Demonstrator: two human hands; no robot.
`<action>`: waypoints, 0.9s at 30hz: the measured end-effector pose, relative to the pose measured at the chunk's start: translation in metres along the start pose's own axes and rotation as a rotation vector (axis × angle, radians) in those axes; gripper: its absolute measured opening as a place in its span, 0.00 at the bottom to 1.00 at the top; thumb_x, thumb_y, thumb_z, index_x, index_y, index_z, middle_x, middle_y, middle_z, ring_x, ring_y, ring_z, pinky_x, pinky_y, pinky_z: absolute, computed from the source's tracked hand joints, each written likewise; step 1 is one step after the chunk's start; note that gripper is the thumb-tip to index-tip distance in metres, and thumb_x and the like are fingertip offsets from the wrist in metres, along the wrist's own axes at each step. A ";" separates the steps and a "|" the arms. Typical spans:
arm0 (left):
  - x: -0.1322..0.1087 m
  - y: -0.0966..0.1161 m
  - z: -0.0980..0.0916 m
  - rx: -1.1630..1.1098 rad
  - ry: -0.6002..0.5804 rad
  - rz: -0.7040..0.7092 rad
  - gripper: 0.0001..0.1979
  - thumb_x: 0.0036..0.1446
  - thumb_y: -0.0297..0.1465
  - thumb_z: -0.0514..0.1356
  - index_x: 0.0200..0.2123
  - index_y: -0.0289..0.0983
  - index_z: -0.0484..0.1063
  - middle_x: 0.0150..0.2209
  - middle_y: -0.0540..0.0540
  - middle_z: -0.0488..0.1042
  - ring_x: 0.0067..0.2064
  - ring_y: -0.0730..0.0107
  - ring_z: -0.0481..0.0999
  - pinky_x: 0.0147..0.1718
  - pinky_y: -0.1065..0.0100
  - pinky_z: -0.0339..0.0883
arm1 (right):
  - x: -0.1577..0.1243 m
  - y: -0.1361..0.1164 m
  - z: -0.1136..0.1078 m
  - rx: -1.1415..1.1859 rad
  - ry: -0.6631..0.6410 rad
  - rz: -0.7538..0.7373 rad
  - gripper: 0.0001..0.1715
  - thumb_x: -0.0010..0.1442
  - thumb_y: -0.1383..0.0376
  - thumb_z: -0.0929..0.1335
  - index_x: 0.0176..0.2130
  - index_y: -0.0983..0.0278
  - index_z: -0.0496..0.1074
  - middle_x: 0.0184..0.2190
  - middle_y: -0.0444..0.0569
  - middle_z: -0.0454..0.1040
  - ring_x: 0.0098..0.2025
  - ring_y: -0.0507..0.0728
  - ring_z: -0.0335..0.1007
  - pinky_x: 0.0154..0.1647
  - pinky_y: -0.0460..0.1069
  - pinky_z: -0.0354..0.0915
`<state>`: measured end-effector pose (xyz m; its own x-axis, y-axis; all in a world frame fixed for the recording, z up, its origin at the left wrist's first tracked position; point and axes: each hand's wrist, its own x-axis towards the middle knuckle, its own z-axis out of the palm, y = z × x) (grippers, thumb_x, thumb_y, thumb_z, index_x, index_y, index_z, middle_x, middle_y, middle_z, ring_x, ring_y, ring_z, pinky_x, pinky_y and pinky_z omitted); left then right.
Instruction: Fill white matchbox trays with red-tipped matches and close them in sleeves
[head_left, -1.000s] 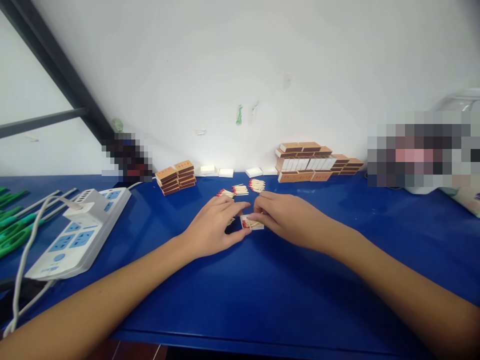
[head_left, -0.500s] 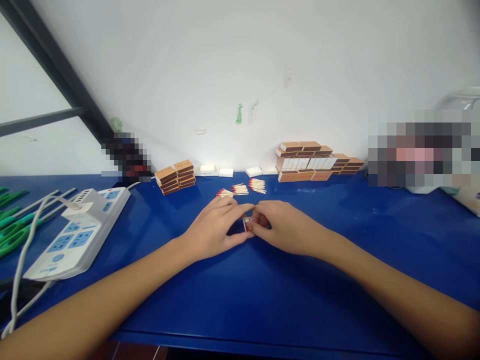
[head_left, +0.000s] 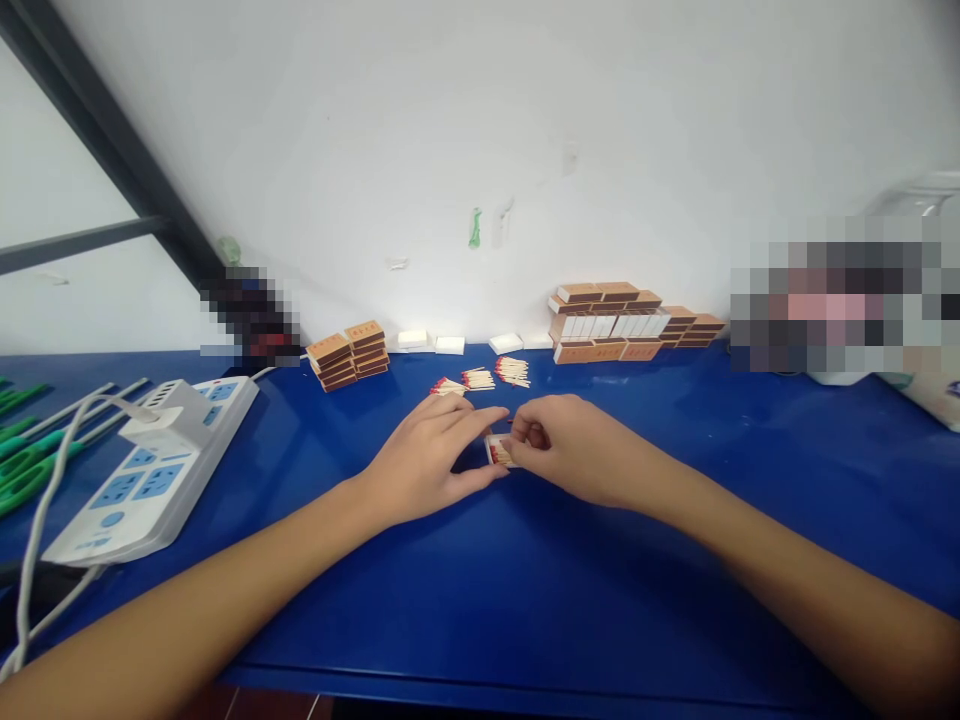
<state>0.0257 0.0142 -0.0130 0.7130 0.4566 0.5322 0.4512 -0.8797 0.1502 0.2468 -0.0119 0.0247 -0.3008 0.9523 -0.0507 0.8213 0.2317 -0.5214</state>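
Note:
A small white matchbox tray [head_left: 491, 449] lies on the blue table with red-headed matches [head_left: 501, 455] in it. My left hand [head_left: 429, 455] holds the tray from the left, with its thumb along the near side and its index finger along the far side. Over the tray's right part is my right hand [head_left: 574, 445], fingers curled and thumb tip down at the matches. Whatever is between those fingertips is hidden. Beyond my hands lie three small piles of matches, the left one [head_left: 448, 386], the middle one [head_left: 478, 379] and the right one [head_left: 513, 371].
Stacked matchboxes stand by the wall, a smaller stack [head_left: 349, 355] at left and a larger one [head_left: 607, 325] at right. Between them are white trays [head_left: 450, 345]. A power strip [head_left: 157, 480] with a white cable and green-handled scissors [head_left: 30, 470] occupy the left side.
My right hand has shifted slightly right and opened up the view of the tray, where more matches now show lying lengthwise. My left hand has stayed on the tray.

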 end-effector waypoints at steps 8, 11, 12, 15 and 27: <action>-0.001 -0.002 0.000 -0.011 0.009 -0.004 0.25 0.66 0.40 0.65 0.62 0.37 0.68 0.44 0.44 0.79 0.48 0.59 0.77 0.50 0.55 0.73 | 0.000 0.004 0.002 -0.006 -0.005 -0.057 0.17 0.66 0.54 0.69 0.29 0.61 0.73 0.27 0.44 0.77 0.28 0.53 0.68 0.27 0.49 0.56; -0.001 -0.001 0.000 -0.004 0.016 0.019 0.24 0.67 0.38 0.65 0.62 0.37 0.68 0.44 0.43 0.79 0.48 0.59 0.77 0.49 0.54 0.73 | -0.001 0.003 0.007 0.027 -0.023 -0.065 0.15 0.65 0.57 0.70 0.29 0.61 0.72 0.27 0.43 0.77 0.28 0.53 0.68 0.27 0.49 0.57; -0.001 0.000 0.000 -0.003 0.015 0.021 0.24 0.67 0.39 0.65 0.62 0.38 0.68 0.44 0.43 0.79 0.48 0.58 0.77 0.49 0.54 0.74 | -0.001 0.003 0.007 0.030 -0.024 -0.071 0.15 0.66 0.57 0.69 0.28 0.61 0.71 0.27 0.43 0.77 0.27 0.52 0.68 0.28 0.49 0.57; -0.001 -0.002 0.000 -0.006 0.015 0.005 0.25 0.66 0.40 0.65 0.62 0.38 0.68 0.44 0.43 0.79 0.48 0.58 0.77 0.49 0.54 0.74 | -0.001 0.005 0.004 -0.008 0.004 -0.108 0.15 0.68 0.59 0.68 0.29 0.61 0.71 0.28 0.44 0.76 0.28 0.52 0.67 0.28 0.49 0.56; -0.002 -0.007 0.003 -0.020 -0.022 -0.045 0.26 0.66 0.44 0.65 0.61 0.37 0.68 0.44 0.43 0.79 0.49 0.58 0.77 0.52 0.51 0.74 | 0.010 0.021 -0.002 -0.156 -0.015 -0.354 0.10 0.71 0.63 0.67 0.38 0.63 0.74 0.41 0.50 0.74 0.38 0.55 0.69 0.38 0.50 0.59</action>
<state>0.0232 0.0198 -0.0175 0.7040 0.4986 0.5058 0.4725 -0.8605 0.1905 0.2618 0.0028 0.0155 -0.5853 0.8050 0.0965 0.7287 0.5746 -0.3726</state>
